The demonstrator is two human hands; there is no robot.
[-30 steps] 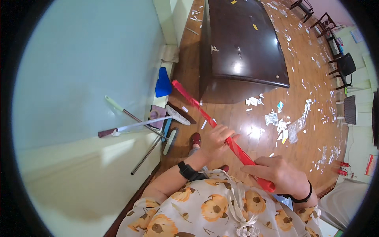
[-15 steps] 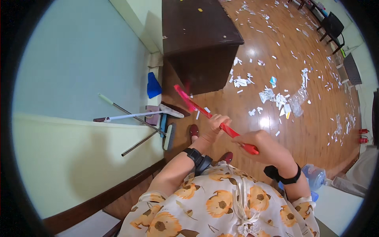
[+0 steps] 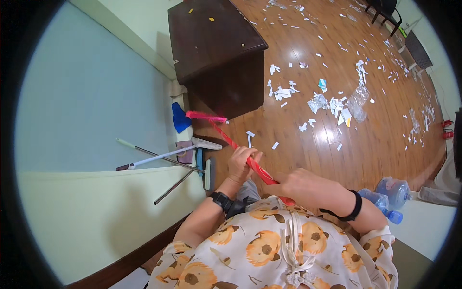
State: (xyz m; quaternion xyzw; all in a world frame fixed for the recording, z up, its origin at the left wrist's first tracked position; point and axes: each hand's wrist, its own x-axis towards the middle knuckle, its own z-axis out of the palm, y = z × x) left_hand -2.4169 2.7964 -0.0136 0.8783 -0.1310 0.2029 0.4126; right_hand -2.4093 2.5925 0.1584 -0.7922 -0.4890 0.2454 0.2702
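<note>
A broom [image 3: 224,133] with a red-wrapped handle slants across in front of me. Its pink head [image 3: 204,116] is at the floor beside the near left corner of a dark wooden cabinet. My left hand [image 3: 243,163] is wrapped round the middle of the handle. Nearer my body, my right hand [image 3: 298,186] grips the upper end, which shows partly below it. White paper scraps [image 3: 250,134] lie on the wood floor just right of the handle.
The dark cabinet [image 3: 231,77] stands ahead. Against the left wall lean a push broom [image 3: 209,174], a mop [image 3: 207,143] and a blue cloth [image 3: 180,118]. Paper and plastic litter [image 3: 337,106] covers the floor ahead right. Large water bottles [image 3: 392,191] stand at right; chairs are farther off.
The broom head has swung left and nearer me and turned more sideways. Both hands have moved down and left with the handle. My view has shifted a little to the right.
</note>
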